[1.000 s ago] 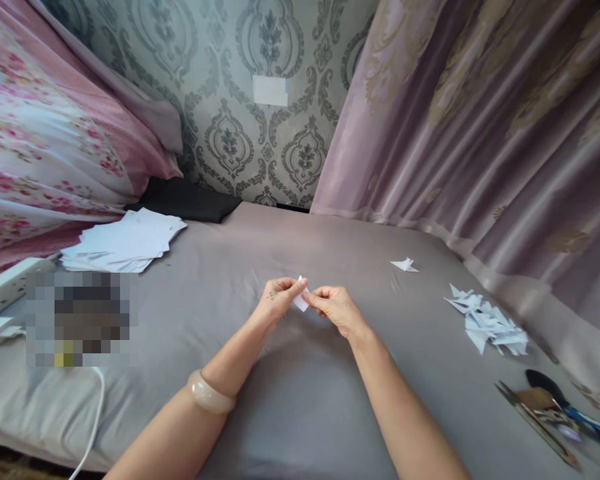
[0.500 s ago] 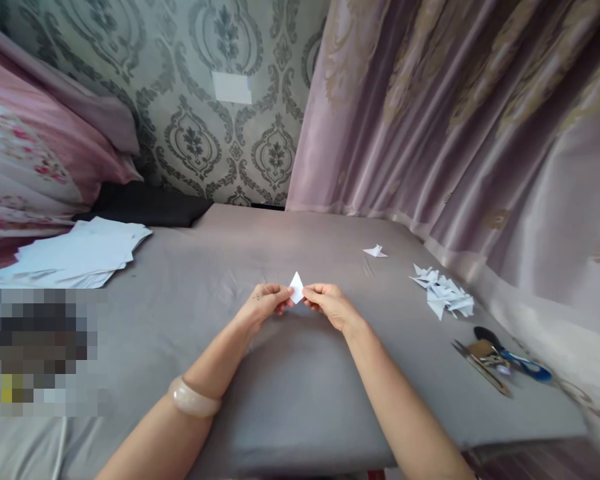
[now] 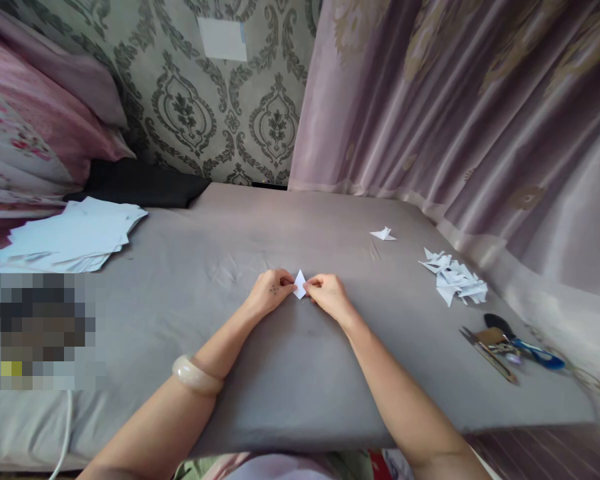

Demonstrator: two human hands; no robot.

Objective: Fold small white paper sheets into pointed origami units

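A small white folded paper [image 3: 300, 285], diamond-shaped with its point away from me, is between my hands just over the grey cloth surface. My left hand [image 3: 271, 291] pinches its left edge between thumb and fingers. From the other side, my right hand [image 3: 329, 293] grips the right edge the same way. The fingers partly cover the paper's side corners. One folded paper bird [image 3: 384, 234] lies beyond my right hand, and a pile of similar folded papers [image 3: 454, 277] rests farther right.
A stack of white paper sheets [image 3: 75, 233] lies at the left, near a black folded cloth [image 3: 140, 183]. Blue-handled scissors [image 3: 540, 353] and a pointed tool [image 3: 490, 357] lie at the right. A white cable [image 3: 66, 433] hangs at the lower left. Curtains [image 3: 380, 100] border the right side.
The view has tilted downward a little. Both hands still pinch the folded paper, which now appears lower to the surface, and the left hand has turned so its back shows more.
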